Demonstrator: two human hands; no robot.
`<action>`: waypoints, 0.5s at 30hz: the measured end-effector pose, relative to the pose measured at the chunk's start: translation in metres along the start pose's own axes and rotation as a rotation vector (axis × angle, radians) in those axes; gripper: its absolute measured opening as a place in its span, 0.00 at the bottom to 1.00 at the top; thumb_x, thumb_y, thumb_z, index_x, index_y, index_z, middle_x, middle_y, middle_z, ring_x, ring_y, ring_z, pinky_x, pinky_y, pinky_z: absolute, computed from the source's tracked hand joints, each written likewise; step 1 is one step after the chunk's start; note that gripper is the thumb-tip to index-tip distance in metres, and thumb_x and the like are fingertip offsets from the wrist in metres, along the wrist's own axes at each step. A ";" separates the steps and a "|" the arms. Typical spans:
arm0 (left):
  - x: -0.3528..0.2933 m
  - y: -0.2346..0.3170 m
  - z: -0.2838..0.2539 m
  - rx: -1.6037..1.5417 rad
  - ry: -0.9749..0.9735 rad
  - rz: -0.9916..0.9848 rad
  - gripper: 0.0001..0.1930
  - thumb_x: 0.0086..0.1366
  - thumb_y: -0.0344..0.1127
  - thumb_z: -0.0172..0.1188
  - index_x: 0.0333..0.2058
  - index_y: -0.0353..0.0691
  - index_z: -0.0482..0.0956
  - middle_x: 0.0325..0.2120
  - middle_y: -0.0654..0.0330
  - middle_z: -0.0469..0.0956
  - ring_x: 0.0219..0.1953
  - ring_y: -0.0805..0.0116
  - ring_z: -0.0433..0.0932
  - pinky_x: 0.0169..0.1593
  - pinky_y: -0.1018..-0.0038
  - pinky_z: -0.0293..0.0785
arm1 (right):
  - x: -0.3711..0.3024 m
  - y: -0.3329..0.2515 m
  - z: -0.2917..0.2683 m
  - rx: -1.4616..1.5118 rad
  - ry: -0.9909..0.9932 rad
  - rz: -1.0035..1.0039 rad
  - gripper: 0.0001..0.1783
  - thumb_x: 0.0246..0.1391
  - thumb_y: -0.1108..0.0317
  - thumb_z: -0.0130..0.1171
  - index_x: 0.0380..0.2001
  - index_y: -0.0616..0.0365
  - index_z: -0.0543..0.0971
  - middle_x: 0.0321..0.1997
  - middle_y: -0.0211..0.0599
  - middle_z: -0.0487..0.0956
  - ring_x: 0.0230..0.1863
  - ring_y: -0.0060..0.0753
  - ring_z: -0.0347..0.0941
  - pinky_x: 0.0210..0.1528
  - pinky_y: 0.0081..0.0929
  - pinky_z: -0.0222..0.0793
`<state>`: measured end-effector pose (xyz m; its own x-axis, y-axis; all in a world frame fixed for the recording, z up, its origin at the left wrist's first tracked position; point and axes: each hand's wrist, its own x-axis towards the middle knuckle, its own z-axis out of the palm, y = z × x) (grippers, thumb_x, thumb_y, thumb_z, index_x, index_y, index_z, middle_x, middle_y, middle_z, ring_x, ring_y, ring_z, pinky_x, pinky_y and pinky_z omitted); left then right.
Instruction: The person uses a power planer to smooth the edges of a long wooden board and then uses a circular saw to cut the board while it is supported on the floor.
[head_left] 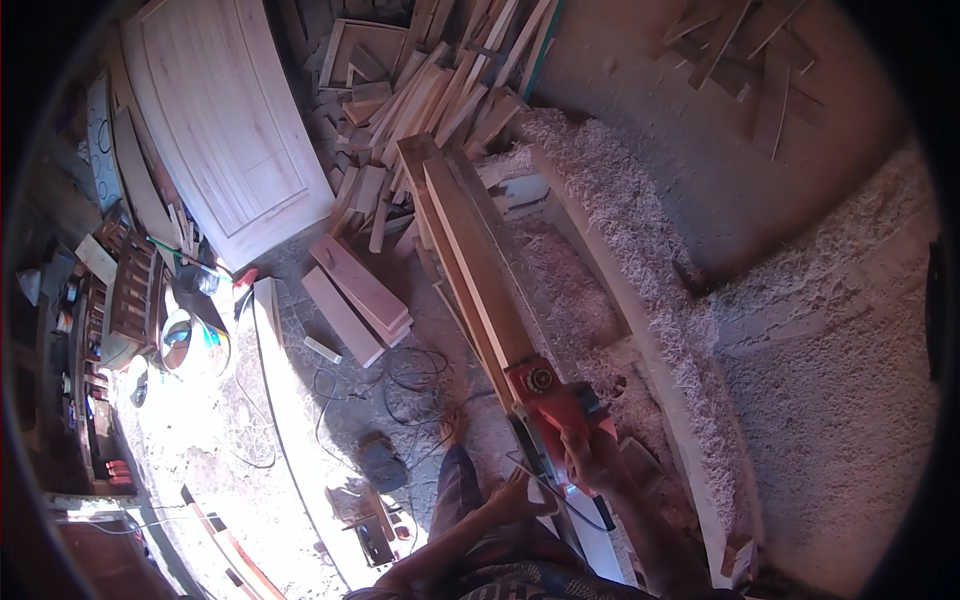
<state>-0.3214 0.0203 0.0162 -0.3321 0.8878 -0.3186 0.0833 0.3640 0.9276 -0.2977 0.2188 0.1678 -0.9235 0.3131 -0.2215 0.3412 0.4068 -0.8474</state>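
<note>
While our right hand (pixel 590 458) curls fingers round the planer (pixel 556 408), left hand (pixel 516 498) fingers unclear, we're likely planing the beam (pixel 478 260); next push needs even pressure.

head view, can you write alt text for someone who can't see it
A person's right hand grips a red handheld electric planer on a long, pale wooden beam, with the left hand low beside it. Beyond are a jumbled pile of brown wood offcuts and a large, pale panelled wooden door; pale, curly wood shavings lie heaped to the right.
</note>
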 end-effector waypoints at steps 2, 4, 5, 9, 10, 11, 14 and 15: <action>0.015 0.002 -0.022 -0.131 0.097 0.085 0.65 0.53 0.62 0.72 0.73 0.35 0.36 0.73 0.36 0.41 0.76 0.42 0.41 0.75 0.57 0.45 | 0.064 -0.022 0.009 0.058 -0.035 0.062 0.30 0.66 0.39 0.49 0.35 0.58 0.78 0.15 0.36 0.76 0.16 0.34 0.77 0.20 0.33 0.71; 0.038 0.015 -0.050 -0.188 0.271 0.107 0.64 0.54 0.58 0.73 0.73 0.34 0.36 0.73 0.36 0.42 0.76 0.42 0.42 0.75 0.59 0.44 | 0.130 -0.042 0.011 0.150 -0.064 0.172 0.33 0.66 0.35 0.47 0.31 0.58 0.77 0.14 0.35 0.75 0.15 0.32 0.76 0.19 0.32 0.71; 0.049 0.022 -0.066 -0.216 0.364 0.112 0.64 0.54 0.56 0.73 0.73 0.33 0.36 0.72 0.35 0.43 0.76 0.42 0.42 0.75 0.60 0.44 | 0.160 -0.059 0.014 0.183 -0.061 0.163 0.32 0.65 0.35 0.48 0.31 0.57 0.76 0.14 0.33 0.74 0.14 0.30 0.75 0.18 0.31 0.70; 0.114 0.022 -0.126 -0.239 0.606 0.093 0.59 0.58 0.53 0.71 0.72 0.32 0.38 0.72 0.33 0.43 0.76 0.43 0.42 0.75 0.60 0.44 | 0.261 -0.127 0.018 0.313 -0.020 0.188 0.31 0.64 0.35 0.52 0.30 0.56 0.77 0.11 0.27 0.70 0.11 0.24 0.70 0.12 0.26 0.64; 0.128 0.020 -0.142 -0.235 0.655 0.077 0.58 0.59 0.52 0.70 0.72 0.32 0.38 0.72 0.33 0.44 0.76 0.43 0.42 0.75 0.60 0.44 | 0.284 -0.140 0.019 0.328 -0.025 0.191 0.30 0.64 0.36 0.52 0.30 0.55 0.77 0.11 0.27 0.70 0.10 0.23 0.70 0.11 0.26 0.63; 0.141 0.021 -0.161 -0.243 0.682 0.079 0.58 0.59 0.53 0.70 0.72 0.32 0.39 0.71 0.33 0.44 0.75 0.42 0.45 0.74 0.60 0.47 | 0.307 -0.153 0.021 0.346 -0.030 0.197 0.30 0.64 0.36 0.53 0.30 0.55 0.77 0.11 0.26 0.69 0.10 0.22 0.69 0.11 0.25 0.62; 0.174 0.040 -0.216 -0.369 0.666 0.041 0.58 0.59 0.54 0.70 0.72 0.30 0.39 0.70 0.32 0.47 0.73 0.41 0.52 0.72 0.59 0.54 | 0.374 -0.167 0.027 0.386 -0.012 0.176 0.29 0.64 0.37 0.53 0.31 0.55 0.77 0.11 0.26 0.69 0.09 0.21 0.67 0.10 0.25 0.61; 0.178 0.051 -0.232 -0.476 0.607 -0.009 0.58 0.59 0.54 0.70 0.72 0.29 0.40 0.70 0.32 0.49 0.72 0.40 0.54 0.70 0.59 0.56 | 0.395 -0.172 0.029 0.398 -0.005 0.160 0.29 0.65 0.37 0.53 0.31 0.55 0.77 0.11 0.26 0.69 0.09 0.21 0.67 0.10 0.25 0.62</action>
<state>-0.5942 0.1312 0.0522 -0.7997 0.5251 -0.2910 -0.2889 0.0883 0.9533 -0.7264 0.2474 0.2119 -0.8656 0.3404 -0.3673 0.3873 -0.0098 -0.9219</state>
